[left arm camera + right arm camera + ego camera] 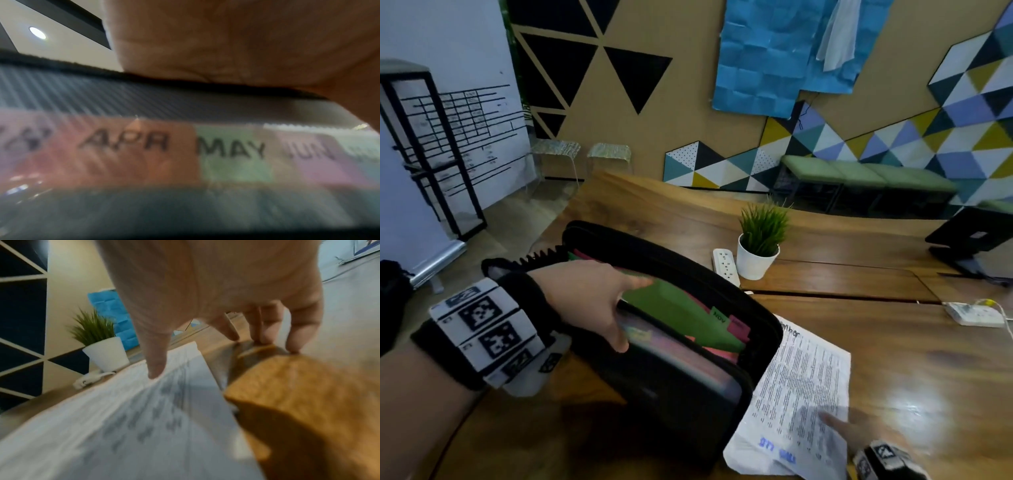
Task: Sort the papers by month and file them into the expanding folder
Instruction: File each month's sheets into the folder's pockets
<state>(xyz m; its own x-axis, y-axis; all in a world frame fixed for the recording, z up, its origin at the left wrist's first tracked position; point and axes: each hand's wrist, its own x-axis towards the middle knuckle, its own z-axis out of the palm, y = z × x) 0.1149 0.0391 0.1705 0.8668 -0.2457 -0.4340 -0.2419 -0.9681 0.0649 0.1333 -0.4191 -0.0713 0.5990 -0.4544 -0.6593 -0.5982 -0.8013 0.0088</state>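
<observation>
The black expanding folder (688, 394) stands open on the wooden table (893, 359). My left hand (602, 308) grips its front pockets, thumb on the near side and fingers inside against a green divider (674, 308) with a NOV tab (719, 314). The left wrist view shows blurred tabs APR (125, 142), MAY (230, 149) and JUN (308, 151) under my palm (236, 40). A printed paper (801, 377) lies flat just right of the folder. My right hand (846, 428) rests on its near right corner. The thumb (154, 366) presses the sheet (123, 426) and the other fingers (296, 337) touch the table beside it.
A potted plant (758, 253) in a white pot and a white power strip (726, 267) sit behind the folder. A black device (976, 236) stands at the far right. A white adapter (974, 313) with a cable lies in front of it.
</observation>
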